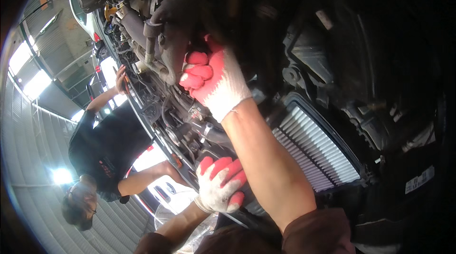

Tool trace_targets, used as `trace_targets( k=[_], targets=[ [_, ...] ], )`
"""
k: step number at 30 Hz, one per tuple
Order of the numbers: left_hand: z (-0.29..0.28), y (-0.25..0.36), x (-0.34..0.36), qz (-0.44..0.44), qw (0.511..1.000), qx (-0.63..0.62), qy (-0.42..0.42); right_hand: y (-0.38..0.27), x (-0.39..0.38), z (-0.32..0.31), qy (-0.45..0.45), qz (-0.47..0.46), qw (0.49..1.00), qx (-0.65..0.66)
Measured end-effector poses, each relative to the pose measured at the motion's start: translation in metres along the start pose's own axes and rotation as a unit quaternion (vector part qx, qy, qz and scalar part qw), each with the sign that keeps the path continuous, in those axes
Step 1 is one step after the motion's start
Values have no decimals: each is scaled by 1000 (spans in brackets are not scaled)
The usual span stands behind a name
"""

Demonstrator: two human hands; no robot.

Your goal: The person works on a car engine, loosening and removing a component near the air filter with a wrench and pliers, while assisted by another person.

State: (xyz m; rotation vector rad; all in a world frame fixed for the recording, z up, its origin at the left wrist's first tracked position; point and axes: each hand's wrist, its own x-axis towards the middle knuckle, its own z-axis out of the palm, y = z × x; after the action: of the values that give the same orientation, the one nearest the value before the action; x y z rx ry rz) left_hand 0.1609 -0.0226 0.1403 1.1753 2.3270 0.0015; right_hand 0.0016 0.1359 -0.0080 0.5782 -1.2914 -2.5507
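Your left hand, in a white knit glove with red-coated fingers (221, 185), lies half-curled by the engine bay's dark front edge (158, 141), probably for bracing; whether it grips anything, I can't tell. Farther in, your right hand, gloved alike (209, 78), is tightly curled (any hold is hidden), likely to suit the cramped space. Just left of it, the dull grey curved pipe (168, 61) looks matte and scuffed.

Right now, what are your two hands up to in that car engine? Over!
Right hand curled beside engine hose, grip contents hidden. Left hand bent, hold unclear. Pleated air filter exposed. In the way: right forearm, across filter's edge.
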Motion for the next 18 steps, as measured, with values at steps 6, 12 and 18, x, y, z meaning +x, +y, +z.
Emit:
trace_targets(
  k=[6,12,18],
  targets=[
    [5,-3,-2,0,1000,-6,16,4,6,-10,-21,2,999,-29],
    [4,2,-1,-12,1000,-13,17,10,6,-7,-3,-16,999,-41],
    [9,-3,-10,-2,1000,-2,26,21,8,10,114,-93,989,-19]
  ],
)
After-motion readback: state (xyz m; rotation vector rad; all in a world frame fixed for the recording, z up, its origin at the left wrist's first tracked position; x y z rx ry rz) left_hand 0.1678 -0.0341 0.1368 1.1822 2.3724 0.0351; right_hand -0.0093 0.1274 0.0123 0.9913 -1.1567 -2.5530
